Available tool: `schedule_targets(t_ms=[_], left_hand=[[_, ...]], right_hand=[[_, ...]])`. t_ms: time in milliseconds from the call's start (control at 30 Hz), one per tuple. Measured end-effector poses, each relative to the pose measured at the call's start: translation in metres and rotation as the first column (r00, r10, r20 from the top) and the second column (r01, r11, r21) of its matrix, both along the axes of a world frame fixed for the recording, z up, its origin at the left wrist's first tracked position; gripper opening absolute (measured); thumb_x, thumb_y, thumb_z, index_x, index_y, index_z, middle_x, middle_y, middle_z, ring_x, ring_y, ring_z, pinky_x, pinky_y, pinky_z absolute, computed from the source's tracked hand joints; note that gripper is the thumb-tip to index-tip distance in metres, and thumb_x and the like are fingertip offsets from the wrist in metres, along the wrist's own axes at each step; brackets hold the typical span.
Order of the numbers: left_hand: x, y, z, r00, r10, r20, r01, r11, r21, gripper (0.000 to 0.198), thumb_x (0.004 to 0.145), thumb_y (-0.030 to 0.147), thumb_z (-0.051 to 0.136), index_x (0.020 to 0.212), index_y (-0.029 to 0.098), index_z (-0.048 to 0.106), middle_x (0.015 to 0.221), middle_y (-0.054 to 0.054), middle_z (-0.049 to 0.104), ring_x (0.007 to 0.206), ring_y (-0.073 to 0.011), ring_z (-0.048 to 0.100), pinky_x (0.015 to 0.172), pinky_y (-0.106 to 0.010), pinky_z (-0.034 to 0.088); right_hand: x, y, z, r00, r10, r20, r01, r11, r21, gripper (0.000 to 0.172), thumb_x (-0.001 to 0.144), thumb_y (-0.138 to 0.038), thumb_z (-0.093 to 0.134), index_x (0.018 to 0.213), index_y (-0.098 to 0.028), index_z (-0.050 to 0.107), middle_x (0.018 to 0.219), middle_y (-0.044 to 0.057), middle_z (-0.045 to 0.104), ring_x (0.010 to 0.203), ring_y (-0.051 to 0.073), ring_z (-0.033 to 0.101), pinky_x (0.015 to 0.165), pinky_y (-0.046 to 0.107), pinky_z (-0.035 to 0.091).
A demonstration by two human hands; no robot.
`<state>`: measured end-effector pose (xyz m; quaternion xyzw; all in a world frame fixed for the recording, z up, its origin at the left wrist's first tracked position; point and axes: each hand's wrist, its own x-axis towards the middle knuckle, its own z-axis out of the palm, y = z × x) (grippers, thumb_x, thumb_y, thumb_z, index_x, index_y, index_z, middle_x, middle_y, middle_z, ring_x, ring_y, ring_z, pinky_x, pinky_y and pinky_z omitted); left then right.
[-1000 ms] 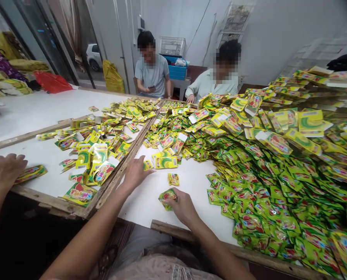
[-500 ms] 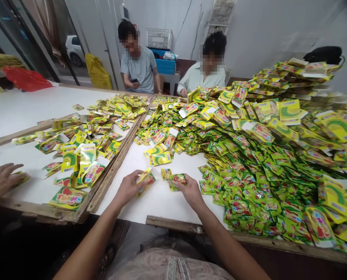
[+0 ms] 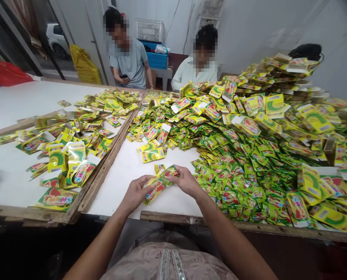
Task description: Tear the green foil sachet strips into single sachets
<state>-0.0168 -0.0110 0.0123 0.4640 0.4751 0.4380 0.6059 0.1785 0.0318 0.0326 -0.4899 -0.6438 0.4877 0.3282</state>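
Note:
My left hand (image 3: 136, 195) is closed around a small yellow-and-green printed carton (image 3: 156, 191), tilted above the white table. In the fingers of my right hand (image 3: 188, 182) is a green sachet (image 3: 171, 172), held against the carton's right end. Whether the sachet's tip is inside the carton I cannot tell. Just behind the hands lies a small yellow sachet (image 3: 159, 168). Beyond it, a few yellow cartons (image 3: 152, 154) rest on the table. To the right of my right hand spreads a large heap of green sachets (image 3: 243, 186).
Cartons (image 3: 249, 124) pile high over the sachets at right. A wooden strip (image 3: 109, 159) divides the table, with more cartons (image 3: 74, 153) left of it. A wooden edge (image 3: 173, 217) runs along the front. Two people (image 3: 131, 58) sit across the table, one holding a phone.
My right hand has brought the sachet left, up against the carton in my left hand. The view has shifted, and another person's hand at the far left has become a blur.

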Motion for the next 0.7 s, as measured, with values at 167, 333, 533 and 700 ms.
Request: schedule_targets(t_ms=[167,333,533,700], left_hand=[[0.005,0.002,-0.002,1.0,0.0,0.007,0.0,1.0,0.019,0.037,0.063,0.037,0.075,0.094,0.017,0.067,0.09,-0.005,0.071,0.077,-0.018,0.064,0.068,-0.025,0.05],[0.006,0.0,-0.008,0.993,0.07,0.093,-0.064,0.996,-0.062,0.039,0.06,0.038,0.077,0.091,0.015,0.067,0.084,-0.005,0.072,0.068,-0.0163,0.064,0.063,-0.025,0.049],[0.008,-0.002,-0.007,0.998,0.064,0.003,-0.064,0.998,-0.001,0.038,0.064,0.041,0.074,0.09,0.014,0.067,0.085,-0.004,0.071,0.073,-0.0177,0.064,0.066,-0.025,0.049],[0.007,-0.001,0.002,0.989,-0.016,0.148,0.024,0.998,-0.05,0.04,0.065,0.039,0.074,0.095,0.014,0.065,0.088,-0.005,0.072,0.076,-0.0176,0.065,0.067,-0.024,0.049]], right_hand=[[-0.012,-0.003,0.007,0.977,-0.139,0.161,0.103,0.972,0.209,0.013,0.073,-0.031,0.063,0.073,-0.018,0.062,0.076,0.0,0.063,0.073,0.016,0.055,0.068,0.025,0.041],[-0.017,-0.011,0.007,0.942,-0.165,0.293,0.07,0.948,0.311,0.007,0.073,-0.024,0.064,0.074,-0.018,0.06,0.077,0.002,0.062,0.076,0.017,0.054,0.07,0.026,0.039],[-0.004,-0.016,0.01,0.939,0.084,0.335,-0.159,0.966,0.203,0.012,0.083,-0.024,0.052,0.076,-0.017,0.06,0.075,0.001,0.06,0.072,0.015,0.052,0.066,0.025,0.038],[-0.003,-0.017,0.008,0.966,-0.111,0.233,0.066,0.979,0.192,0.012,0.078,-0.029,0.059,0.08,-0.019,0.065,0.071,-0.001,0.06,0.068,0.014,0.053,0.065,0.025,0.038]])
